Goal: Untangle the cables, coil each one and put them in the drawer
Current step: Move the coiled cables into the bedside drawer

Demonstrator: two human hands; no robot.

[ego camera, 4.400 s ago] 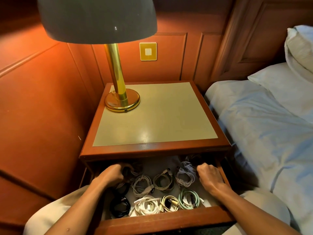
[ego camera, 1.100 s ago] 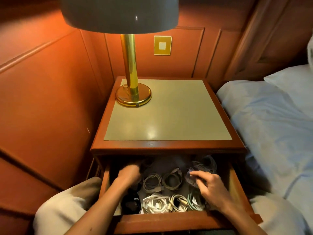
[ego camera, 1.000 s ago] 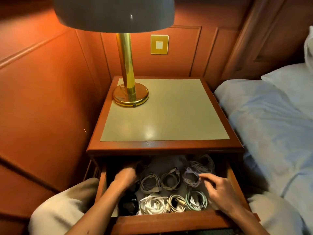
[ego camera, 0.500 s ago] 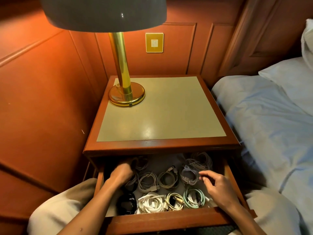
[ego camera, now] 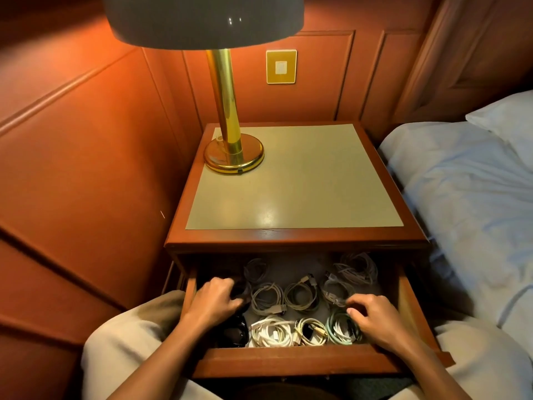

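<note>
The nightstand drawer stands pulled out, with several coiled cables laid in rows inside. In the front row lie a black coil, a white coil, a beige coil and a green coil. Grey and olive coils fill the middle row, and a larger pale coil sits at the back right. My left hand is curled over a dark coil at the drawer's left side. My right hand rests with bent, spread fingers on the green coil's right edge.
A brass lamp stands at the back left of the nightstand top, its shade overhanging. A bed with pale sheets and a pillow lies close on the right. Padded orange wall panels close off the left. My knees flank the drawer.
My right hand has slid from the grey coil in the middle row towards the front, onto the green coil. My left hand has stayed on the dark coil at the left.
</note>
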